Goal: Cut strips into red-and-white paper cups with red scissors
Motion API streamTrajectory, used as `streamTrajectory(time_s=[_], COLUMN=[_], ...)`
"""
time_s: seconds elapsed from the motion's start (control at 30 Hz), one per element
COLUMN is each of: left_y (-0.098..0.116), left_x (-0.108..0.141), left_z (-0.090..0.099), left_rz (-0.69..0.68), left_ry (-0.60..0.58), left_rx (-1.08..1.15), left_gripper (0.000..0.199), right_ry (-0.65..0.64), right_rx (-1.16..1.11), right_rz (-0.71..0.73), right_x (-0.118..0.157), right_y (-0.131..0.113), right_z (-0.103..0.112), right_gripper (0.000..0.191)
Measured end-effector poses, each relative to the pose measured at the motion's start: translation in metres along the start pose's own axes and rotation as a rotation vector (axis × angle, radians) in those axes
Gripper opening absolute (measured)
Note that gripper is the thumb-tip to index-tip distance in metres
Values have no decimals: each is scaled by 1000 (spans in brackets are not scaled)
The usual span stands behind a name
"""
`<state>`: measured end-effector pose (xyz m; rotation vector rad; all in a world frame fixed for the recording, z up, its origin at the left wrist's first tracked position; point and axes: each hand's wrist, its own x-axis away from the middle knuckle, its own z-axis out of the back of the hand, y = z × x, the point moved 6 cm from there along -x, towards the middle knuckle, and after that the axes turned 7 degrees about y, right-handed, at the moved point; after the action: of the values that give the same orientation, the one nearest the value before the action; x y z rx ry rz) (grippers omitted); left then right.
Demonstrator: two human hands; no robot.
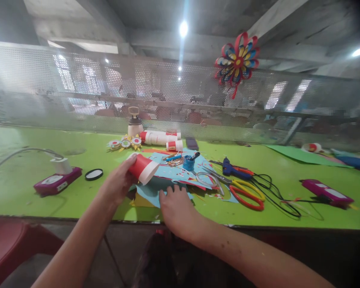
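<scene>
My left hand (124,176) is closed around a red-and-white paper cup (140,166), tilted above the left edge of the paper pile. Low over the front of the pile, my right hand (177,206) rests its slightly curled, spread fingers on blue paper (151,192); its thumb is hidden. Paper scraps and a small blue jar (189,163) with a dark stick in it lie on the light blue sheets beyond. Right of my right hand are scissors with red and yellow handles (247,195) and another pair with pale grey handles (208,180).
A blue glue gun (235,170) with black cable lies right of the pile. Purple power strips (58,182) sit at both sides, with a round black-rimmed lid (94,174) at left. White-and-red cup stacks (159,138) and paper flowers (126,143) stand behind; a paper flower (238,62) hangs above.
</scene>
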<state>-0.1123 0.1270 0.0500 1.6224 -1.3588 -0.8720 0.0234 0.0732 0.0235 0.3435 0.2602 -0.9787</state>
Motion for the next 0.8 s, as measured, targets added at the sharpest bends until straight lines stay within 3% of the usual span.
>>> streamTrajectory(time_s=[0.17,0.3,0.6,0.8], left_y=[4,2,5,0], left_x=[-6,-7,-1,-2], left_z=[4,5,1,9], left_rz=[-68,-67,-62,-58], left_ry=[1,15,18,34], left_rx=[-6,15,47,28], left_gripper=[29,27,25,32], right_ry=[-59,-84,-116,-59], right_rx=[71,77,44,-6], right_rz=[64,64,5,-40], right_x=[12,5,-20,-29], right_y=[-8,-4,15,29], right_z=[10,11,-10,-19], right_gripper=[17,18,18,18])
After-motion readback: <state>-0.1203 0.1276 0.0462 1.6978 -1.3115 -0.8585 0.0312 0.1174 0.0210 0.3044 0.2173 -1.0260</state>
